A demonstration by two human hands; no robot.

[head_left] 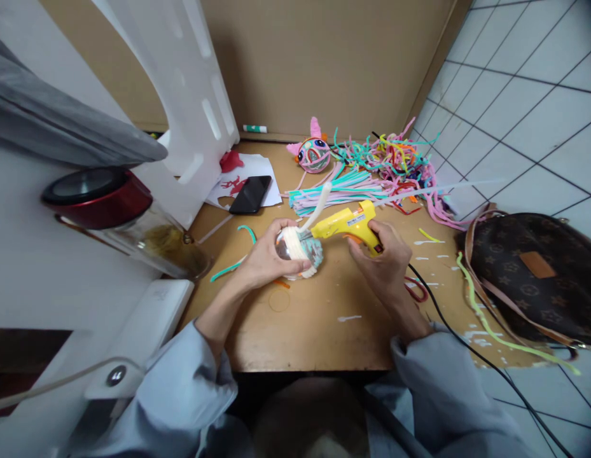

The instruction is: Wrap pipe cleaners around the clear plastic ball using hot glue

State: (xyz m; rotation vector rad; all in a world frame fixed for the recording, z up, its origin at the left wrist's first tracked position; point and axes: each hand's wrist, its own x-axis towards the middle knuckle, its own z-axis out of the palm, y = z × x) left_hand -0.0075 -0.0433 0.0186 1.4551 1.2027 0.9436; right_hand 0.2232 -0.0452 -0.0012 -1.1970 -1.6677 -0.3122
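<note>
My left hand [266, 257] is closed round a clear ball [291, 245] partly wrapped in cream and pale blue pipe cleaners. A loose cream pipe cleaner end [319, 205] sticks up from the ball's top. In my right hand [383, 257] is a yellow hot glue gun [345, 221], its nozzle at the ball's wrapped surface; whether it touches, I cannot tell. A long translucent glue stick [429, 191] juts out of the gun's back. Behind them lies a bundle of pink and turquoise pipe cleaners [338, 191].
A finished-looking pink ball figure [314, 154] stands at the back beside tangled pipe cleaners [395, 159]. A phone [250, 194] rests on paper at the left. A glass bottle [166, 235] stands further left, a brown handbag [538, 273] at the right. The black cord [438, 312] trails right.
</note>
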